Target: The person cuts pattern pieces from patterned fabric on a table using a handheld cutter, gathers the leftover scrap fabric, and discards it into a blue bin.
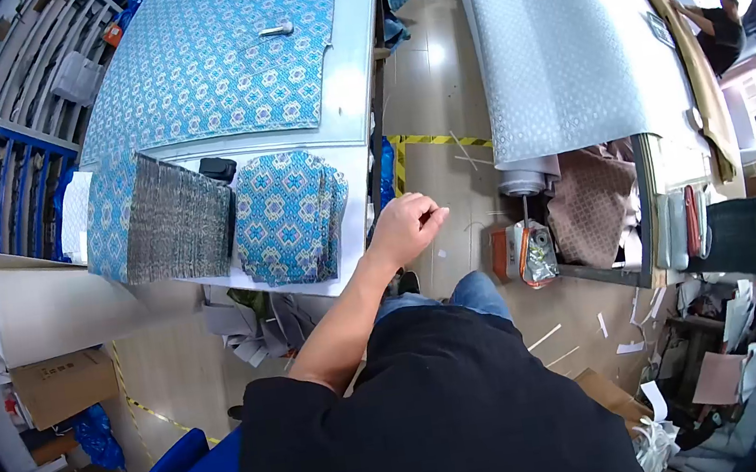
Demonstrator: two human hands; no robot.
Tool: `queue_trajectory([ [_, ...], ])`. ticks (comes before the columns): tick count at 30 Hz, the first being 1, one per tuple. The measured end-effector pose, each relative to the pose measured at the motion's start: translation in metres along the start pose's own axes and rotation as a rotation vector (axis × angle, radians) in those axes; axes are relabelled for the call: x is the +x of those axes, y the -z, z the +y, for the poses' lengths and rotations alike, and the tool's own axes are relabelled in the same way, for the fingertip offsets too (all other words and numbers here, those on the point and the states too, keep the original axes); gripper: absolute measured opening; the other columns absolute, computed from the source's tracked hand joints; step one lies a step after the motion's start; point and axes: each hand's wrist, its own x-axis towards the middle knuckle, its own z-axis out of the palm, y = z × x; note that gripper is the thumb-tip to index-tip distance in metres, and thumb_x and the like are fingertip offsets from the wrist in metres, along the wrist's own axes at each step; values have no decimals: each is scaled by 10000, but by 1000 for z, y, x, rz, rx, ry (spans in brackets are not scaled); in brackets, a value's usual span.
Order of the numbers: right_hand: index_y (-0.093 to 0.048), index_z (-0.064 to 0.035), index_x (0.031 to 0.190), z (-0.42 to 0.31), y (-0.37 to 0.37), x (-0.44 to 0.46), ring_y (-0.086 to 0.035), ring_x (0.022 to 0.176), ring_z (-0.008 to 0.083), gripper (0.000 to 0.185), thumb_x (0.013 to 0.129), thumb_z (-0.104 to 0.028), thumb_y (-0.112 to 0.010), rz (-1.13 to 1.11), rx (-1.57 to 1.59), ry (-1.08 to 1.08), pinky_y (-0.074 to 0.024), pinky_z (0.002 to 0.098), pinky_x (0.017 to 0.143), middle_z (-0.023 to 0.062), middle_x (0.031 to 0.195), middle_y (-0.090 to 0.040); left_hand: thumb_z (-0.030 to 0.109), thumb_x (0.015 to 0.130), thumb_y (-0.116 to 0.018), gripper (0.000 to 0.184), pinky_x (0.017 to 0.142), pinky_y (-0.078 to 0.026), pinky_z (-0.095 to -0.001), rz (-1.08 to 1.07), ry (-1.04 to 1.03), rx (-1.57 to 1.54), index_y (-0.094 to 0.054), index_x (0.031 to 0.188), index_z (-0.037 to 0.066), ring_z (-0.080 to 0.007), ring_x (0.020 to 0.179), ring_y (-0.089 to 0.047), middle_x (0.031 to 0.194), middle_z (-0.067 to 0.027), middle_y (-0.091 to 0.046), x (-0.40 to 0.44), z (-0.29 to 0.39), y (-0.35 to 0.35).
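The short stack of blue, floral-patterned cloth pieces (pixel 279 212) looks matt and woven on top. On the tall block of matching blue cloth pieces (pixel 177 228), the grey layered cut edges look rough and fibrous. The white, flat-topped surface (pixel 346 84) is smooth with a soft gloss. A wide silver-grey patterned sheet (pixel 553 49) has a satiny sheen, the brown cardboard box (pixel 66 385) is matt, and the crumpled blue plastic bag (pixel 96 438) is shiny.

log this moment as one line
left hand: loosely curled, near table | right hand: not in view | blue patterned stacks: on table
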Motion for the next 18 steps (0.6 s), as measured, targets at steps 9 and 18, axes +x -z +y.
queue_trajectory([
  [9,-674,-29,810,-202,89,153,-540,560,135,262,956,-222,-574,-34,-57,120,-409,306,498,24,659,-590,180,908,-704,175,747,-530,-415,329,297,228,-693,884,7,-336,833,-667,873,-156,-681,129,-94,44],
  [18,-589,-25,1069,-422,146,398,-637,657,163,195,1002,-187,-503,-157,378,90,-473,284,486,103,911,-686,218,905,-710,230,755,-547,-407,478,637,338,-708,947,-8,-323,834,-695,942,-169,-709,198,-125,83],
])
